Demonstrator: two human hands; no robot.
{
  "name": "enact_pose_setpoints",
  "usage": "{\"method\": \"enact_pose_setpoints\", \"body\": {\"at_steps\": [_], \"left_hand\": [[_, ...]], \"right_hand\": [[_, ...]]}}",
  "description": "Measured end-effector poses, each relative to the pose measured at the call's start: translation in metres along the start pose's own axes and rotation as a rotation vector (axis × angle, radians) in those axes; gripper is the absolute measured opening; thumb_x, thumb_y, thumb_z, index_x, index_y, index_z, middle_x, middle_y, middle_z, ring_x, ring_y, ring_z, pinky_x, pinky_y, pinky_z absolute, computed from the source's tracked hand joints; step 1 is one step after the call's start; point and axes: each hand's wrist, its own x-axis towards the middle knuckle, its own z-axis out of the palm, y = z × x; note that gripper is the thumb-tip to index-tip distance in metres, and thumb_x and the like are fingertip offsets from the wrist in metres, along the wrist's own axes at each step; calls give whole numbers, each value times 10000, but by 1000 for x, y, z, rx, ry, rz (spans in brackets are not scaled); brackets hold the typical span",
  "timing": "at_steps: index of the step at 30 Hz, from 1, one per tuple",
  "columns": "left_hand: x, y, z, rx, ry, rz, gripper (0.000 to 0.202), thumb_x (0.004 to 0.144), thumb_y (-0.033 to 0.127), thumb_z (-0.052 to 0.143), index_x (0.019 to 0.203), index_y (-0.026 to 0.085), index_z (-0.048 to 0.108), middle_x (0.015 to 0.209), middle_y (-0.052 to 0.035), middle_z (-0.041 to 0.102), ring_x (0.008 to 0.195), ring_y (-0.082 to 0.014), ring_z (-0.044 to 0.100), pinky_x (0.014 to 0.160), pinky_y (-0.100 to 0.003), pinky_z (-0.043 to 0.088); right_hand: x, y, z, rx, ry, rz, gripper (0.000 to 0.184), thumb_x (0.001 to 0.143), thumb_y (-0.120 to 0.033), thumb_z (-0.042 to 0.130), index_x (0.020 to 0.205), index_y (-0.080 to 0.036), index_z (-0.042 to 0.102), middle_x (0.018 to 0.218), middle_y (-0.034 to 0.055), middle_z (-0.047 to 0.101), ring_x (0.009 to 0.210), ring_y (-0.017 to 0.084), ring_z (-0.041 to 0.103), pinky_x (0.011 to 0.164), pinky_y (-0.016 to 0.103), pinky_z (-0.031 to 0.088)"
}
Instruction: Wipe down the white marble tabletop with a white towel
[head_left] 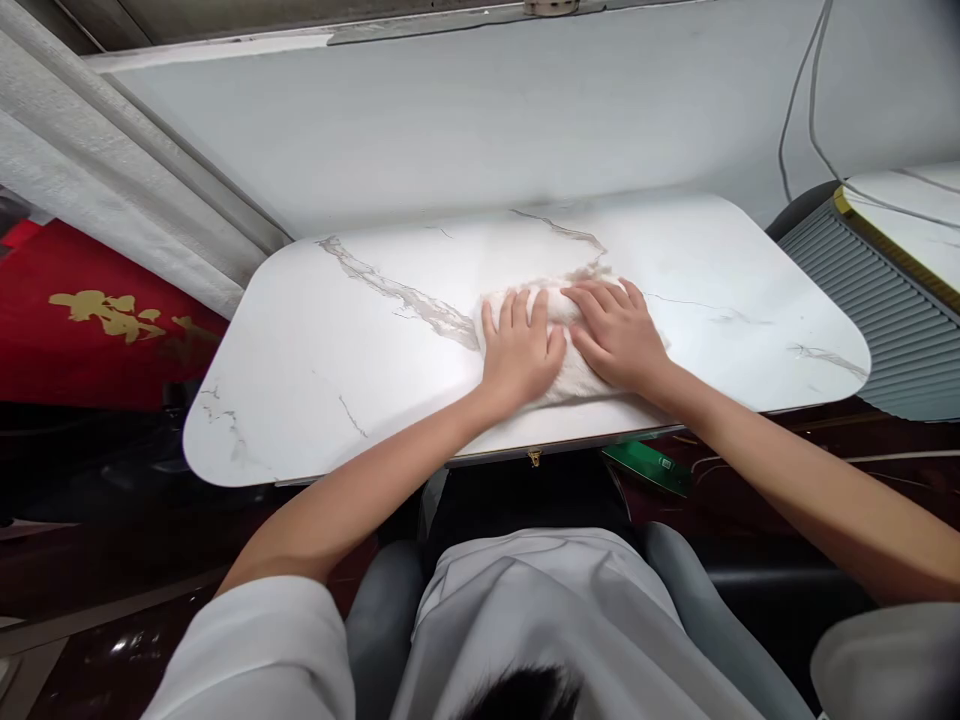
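Note:
A white fluffy piece, like a plush cloth or a small fur pad [581, 382], lies on the white marble-patterned table [360, 350], right of its middle. My left hand [522, 350] rests palm down on the left part of it, fingers stretched out and a little apart. On its right part lies my right hand [619, 332], also palm down with the fingers spread. The two thumbs point toward each other with a small gap between them. What lies under the palms is hidden.
Behind the table stands a pale wall [480, 130]. A red bag with gold characters [105, 320] is at the left, by a light curtain [112, 150]. At right stand a ribbed grey cabinet [877, 300] and hanging cables [814, 110]. A green box [649, 467] lies below the table's front edge.

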Motion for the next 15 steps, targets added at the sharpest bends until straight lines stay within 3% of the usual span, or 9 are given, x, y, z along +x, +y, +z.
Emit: {"method": "enact_pose_setpoints", "body": {"at_steps": [7,11,15], "left_hand": [[-51,31,0,-13,-47,156,585,1030,365,348,1525,54,319,1595,-226,273,1509,-356,155,1180,-685,55],[-57,44,1,-25,-67,195,600,1033,375,345,1527,38,308,1596,-252,250,1509,-369,144,1181,-682,65],[-49,48,2,-30,-85,212,602,1033,377,338,1526,33,311,1591,-256,260,1507,-362,160,1188,-670,55]], "right_hand": [[-62,-8,-32,-17,7,-56,442,967,-303,324,1351,-148,481,1333,137,561,1271,300,488,1129,533,276],[-76,-2,-40,-30,-12,-58,447,969,-305,326,1360,-142,471,1333,146,558,1263,316,496,1112,561,288],[-73,2,-41,-46,-28,-6,444,951,-301,333,1341,-155,488,1305,141,574,1230,320,512,1091,571,304]]}}
